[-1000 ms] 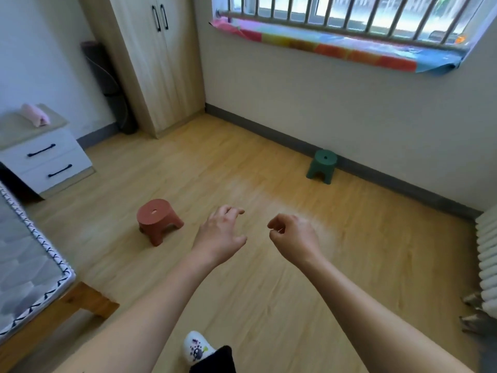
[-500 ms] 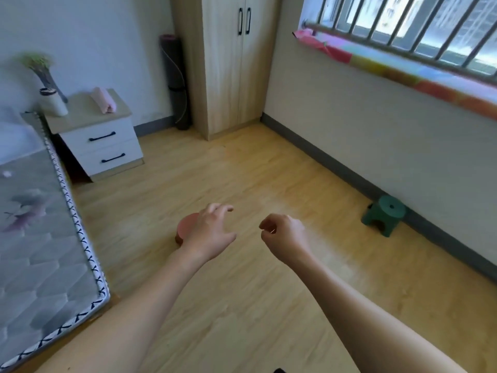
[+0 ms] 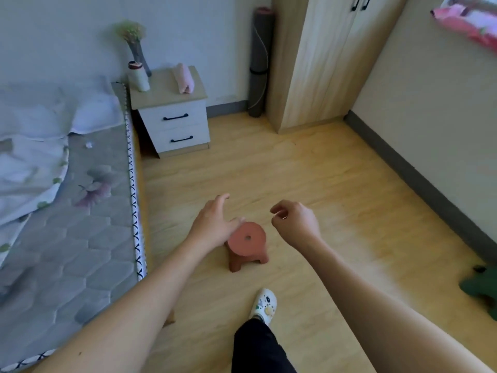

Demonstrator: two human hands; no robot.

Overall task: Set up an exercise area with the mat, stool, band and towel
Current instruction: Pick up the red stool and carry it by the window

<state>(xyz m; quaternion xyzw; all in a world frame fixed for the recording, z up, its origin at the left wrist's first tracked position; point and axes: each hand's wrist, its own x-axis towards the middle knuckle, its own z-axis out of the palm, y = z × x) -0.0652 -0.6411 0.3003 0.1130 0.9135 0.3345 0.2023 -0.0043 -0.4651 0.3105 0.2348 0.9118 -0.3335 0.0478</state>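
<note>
Two empty grips — left hand (image 3: 215,224) spread, right hand (image 3: 295,224) loosely curled, round-topped terracotta stool (image 3: 248,246) beneath

Red stool (image 3: 246,244) — pink towel (image 3: 183,81) — dark grey mat (image 3: 259,63) (rolled)

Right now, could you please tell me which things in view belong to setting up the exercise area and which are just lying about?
For the job: rolled mat by the wardrobe, pink towel on the nightstand, red stool or green stool; no band seen.
Lying about: vase, white bottle, bed.
</note>
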